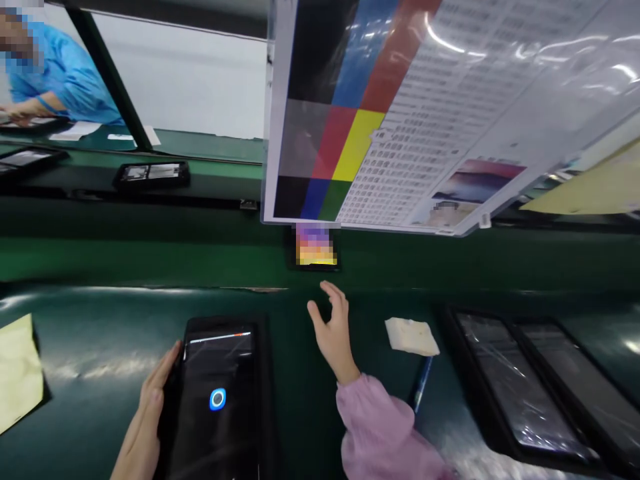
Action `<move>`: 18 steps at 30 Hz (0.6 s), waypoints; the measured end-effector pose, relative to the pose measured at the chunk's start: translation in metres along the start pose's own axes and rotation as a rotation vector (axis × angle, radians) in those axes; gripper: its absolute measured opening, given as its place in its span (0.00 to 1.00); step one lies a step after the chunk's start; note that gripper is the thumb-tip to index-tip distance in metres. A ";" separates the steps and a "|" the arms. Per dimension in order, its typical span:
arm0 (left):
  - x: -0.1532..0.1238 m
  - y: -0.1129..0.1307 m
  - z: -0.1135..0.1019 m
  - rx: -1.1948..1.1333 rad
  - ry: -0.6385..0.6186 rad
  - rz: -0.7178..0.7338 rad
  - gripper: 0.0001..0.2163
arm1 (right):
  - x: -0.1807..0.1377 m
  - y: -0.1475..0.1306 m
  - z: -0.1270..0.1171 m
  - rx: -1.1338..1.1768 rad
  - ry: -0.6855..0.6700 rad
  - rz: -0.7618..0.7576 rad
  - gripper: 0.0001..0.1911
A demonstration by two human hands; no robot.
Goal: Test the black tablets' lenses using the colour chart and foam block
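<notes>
Test chart [400,113]: a large laminated sheet of colour patches and fine print, hanging tilted above and beyond both hands, its lower edge over the far side of the bench.

Green bench mat [100,313]: dark and glossy, carrying everything the hands are near.

Tray of wrapped tablets [540,387]: well off to the right of the right hand, two dark screens under film lying side by side.

Tablet [220,400]: dark slab lying flat, long axis running away from the person, a small blue ring lit on its screen; it sits just left of the right hand and directly against the left hand.

Left hand [150,407]: fingers laid flat along the tablet's left edge, touching and steadying it rather than closed around it.

Right hand [333,330]: raised and open, fingers spread and slightly curled, holding nothing; pink sleeve [380,433] behind it.

Small lit device [315,245]: straight ahead of the right hand's fingertips, near but apart, standing under the chart's lower edge; the right hand is clearly the nearer one.

Folded cloth [411,335]: just right of the right hand, untouched.

Blue pen [421,383]: below the cloth, beside the sleeve.

Co-worker in blue [65,73]: far left across the line, hands on their own bench.
</notes>
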State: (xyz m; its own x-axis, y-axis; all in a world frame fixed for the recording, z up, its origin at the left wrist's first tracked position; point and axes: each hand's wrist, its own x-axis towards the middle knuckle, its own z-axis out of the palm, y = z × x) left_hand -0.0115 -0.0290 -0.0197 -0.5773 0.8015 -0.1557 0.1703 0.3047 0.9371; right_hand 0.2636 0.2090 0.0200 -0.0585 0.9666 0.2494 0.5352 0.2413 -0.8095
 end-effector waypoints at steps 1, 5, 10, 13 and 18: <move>0.003 0.004 0.001 0.026 0.014 0.069 0.28 | -0.020 -0.005 -0.001 0.070 -0.063 -0.006 0.25; -0.002 0.018 0.004 0.115 0.095 0.166 0.26 | -0.089 -0.029 -0.007 0.342 -0.345 0.132 0.24; -0.030 0.013 0.014 0.105 0.018 0.079 0.27 | -0.136 -0.059 -0.016 0.419 -0.649 0.269 0.32; -0.042 0.010 0.025 0.039 0.013 0.011 0.30 | -0.147 -0.067 -0.015 0.377 -0.754 0.230 0.38; -0.048 0.021 0.049 -0.005 0.049 0.027 0.29 | -0.149 -0.052 -0.006 0.408 -0.714 0.185 0.38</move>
State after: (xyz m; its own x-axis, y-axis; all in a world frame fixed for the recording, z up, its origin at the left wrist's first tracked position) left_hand 0.0593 -0.0360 -0.0083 -0.6113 0.7830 -0.1149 0.1823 0.2805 0.9424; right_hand 0.2498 0.0519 0.0281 -0.5918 0.7831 -0.1911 0.2501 -0.0470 -0.9671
